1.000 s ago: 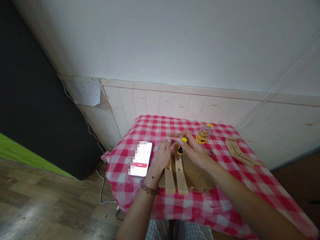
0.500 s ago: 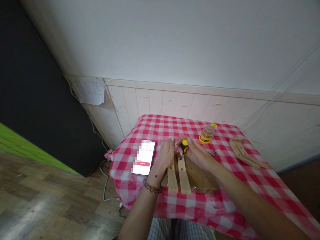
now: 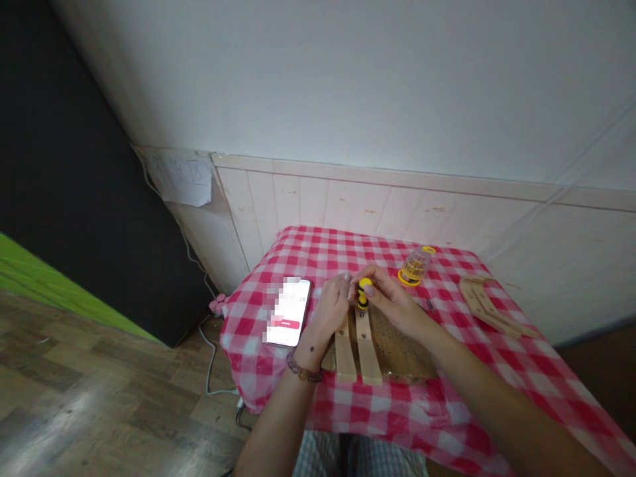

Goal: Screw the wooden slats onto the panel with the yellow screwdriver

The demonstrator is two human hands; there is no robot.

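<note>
A wooden board (image 3: 397, 348) with many small holes lies on the red and white checked tablecloth (image 3: 447, 411). Two pale wooden slats (image 3: 370, 351) rest across its left part. My right hand (image 3: 392, 301) is closed around a small yellow and black screwdriver (image 3: 364, 291), held upright on the far end of the right slat. My left hand (image 3: 330, 311) rests on the left slat beside it, fingers curled and touching the tool's lower part. A bead bracelet is on my left wrist.
A lit phone (image 3: 288, 311) lies left of the board. A clear jar with a yellow lid (image 3: 415, 265) lies on its side behind my hands. Curved wooden parts (image 3: 489, 311) sit at the right. A cable (image 3: 211, 371) hangs down to the floor at the left.
The view has shifted a little. My right hand has turned on the screwdriver, whose yellow cap now shows between my fingers. My left hand stays on the slat.
</note>
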